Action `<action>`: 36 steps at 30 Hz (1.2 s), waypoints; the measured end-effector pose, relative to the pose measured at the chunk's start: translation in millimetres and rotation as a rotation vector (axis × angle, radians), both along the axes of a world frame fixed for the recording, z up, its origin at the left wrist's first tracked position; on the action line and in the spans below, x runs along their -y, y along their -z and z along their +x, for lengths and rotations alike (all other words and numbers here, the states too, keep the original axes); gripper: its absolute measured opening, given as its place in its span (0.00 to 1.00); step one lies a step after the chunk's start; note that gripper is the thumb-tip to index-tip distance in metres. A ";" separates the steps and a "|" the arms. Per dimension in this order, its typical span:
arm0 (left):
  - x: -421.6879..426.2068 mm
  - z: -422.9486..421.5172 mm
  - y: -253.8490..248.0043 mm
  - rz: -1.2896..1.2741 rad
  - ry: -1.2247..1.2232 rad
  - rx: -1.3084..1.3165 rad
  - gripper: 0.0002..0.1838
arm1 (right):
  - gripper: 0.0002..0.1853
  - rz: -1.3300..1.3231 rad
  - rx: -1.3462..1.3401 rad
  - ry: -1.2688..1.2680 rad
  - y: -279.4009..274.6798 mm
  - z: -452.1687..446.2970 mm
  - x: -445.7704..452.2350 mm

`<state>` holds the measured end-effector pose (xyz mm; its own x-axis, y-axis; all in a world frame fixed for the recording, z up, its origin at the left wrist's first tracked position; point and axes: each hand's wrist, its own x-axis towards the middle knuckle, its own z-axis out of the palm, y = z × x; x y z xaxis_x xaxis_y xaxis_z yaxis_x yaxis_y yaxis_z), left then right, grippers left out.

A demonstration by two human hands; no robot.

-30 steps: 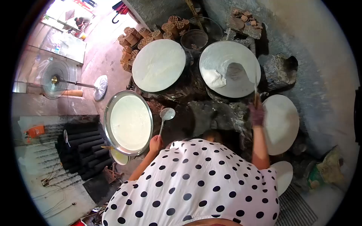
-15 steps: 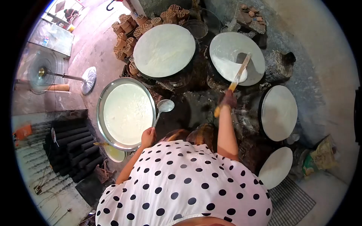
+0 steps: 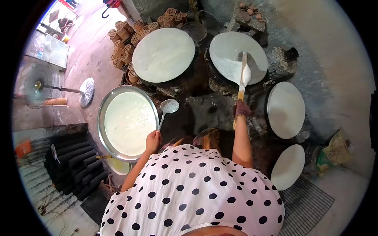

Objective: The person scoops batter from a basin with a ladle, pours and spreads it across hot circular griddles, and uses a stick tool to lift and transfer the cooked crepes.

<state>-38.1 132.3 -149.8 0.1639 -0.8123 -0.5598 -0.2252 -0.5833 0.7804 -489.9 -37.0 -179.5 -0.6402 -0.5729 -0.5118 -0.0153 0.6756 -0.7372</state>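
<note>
My left hand [image 3: 152, 141] is closed round the handle of a metal ladle [image 3: 169, 106]. The ladle's bowl, coated white, is just right of a wide steel basin [image 3: 101, 129] filled with white batter [image 3: 130, 124]. A dark glove covers my right hand [image 3: 241, 110], which grips a long wooden spreader [image 3: 244, 63]. Its far end lies on a round griddle [image 3: 223, 44] at the upper right. White batter [image 3: 247, 74] is heaped along the spreader's right side. A darker bare patch shows around the spreader's tip.
Another round griddle [image 3: 163, 55] stands to the left, with two more, a right griddle [image 3: 286, 110] and a lower right griddle [image 3: 288, 167]. Perforated clay cylinders [image 3: 122, 57] are piled behind. Black briquettes [image 3: 75, 157] and a standing fan [image 3: 38, 85] are at left; a metal grate [image 3: 309, 204] lies lower right.
My right hand has swung the spreader more upright and slightly left, pushing the batter toward the griddle's right part. My left hand still holds the ladle. The whole view has shifted a little.
</note>
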 end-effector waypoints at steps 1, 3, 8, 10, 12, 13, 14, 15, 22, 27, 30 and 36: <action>4.0 -3.6 -2.0 -0.010 0.001 -0.005 0.21 | 0.18 -0.004 0.018 0.040 2.0 -8.6 0.5; 9.7 -13.6 -6.9 -0.028 0.030 -0.013 0.21 | 0.20 -0.080 0.035 0.078 10.6 -4.3 23.1; 25.6 -42.8 -15.2 -0.063 -0.018 -0.130 0.22 | 0.23 0.068 0.021 -0.432 -18.7 55.8 40.0; 36.4 -53.7 -26.8 -0.062 -0.010 -0.086 0.21 | 0.23 0.033 0.236 -0.362 -16.5 33.1 17.4; 40.9 -59.7 -23.0 -0.075 -0.017 -0.095 0.21 | 0.20 0.014 0.152 -0.366 -18.6 -20.9 -2.9; 43.8 -64.0 -19.8 -0.092 -0.028 -0.112 0.21 | 0.19 0.005 0.106 -0.364 -20.2 -46.9 -8.8; 48.0 -66.7 -18.0 -0.081 -0.004 -0.122 0.20 | 0.19 0.000 0.104 -0.348 -21.6 -68.1 -8.2; 53.3 -73.2 -19.0 -0.086 0.008 -0.126 0.20 | 0.18 0.046 0.152 -0.257 -24.0 -86.6 -5.3; 82.7 -110.6 -28.8 -0.117 -0.089 -0.275 0.18 | 0.20 -0.210 -0.339 -0.467 -16.8 -69.3 38.7; 109.9 -137.4 -75.1 -0.146 0.002 -0.218 0.18 | 0.16 -0.013 0.249 -0.310 29.3 -103.7 -8.5; 122.0 -148.8 -83.8 -0.143 -0.026 -0.318 0.17 | 0.22 0.082 0.276 -0.178 -35.6 -129.5 23.6; 139.2 -165.4 -125.0 -0.115 0.014 -0.457 0.14 | 0.22 -0.082 0.155 -0.297 -65.1 -117.5 92.0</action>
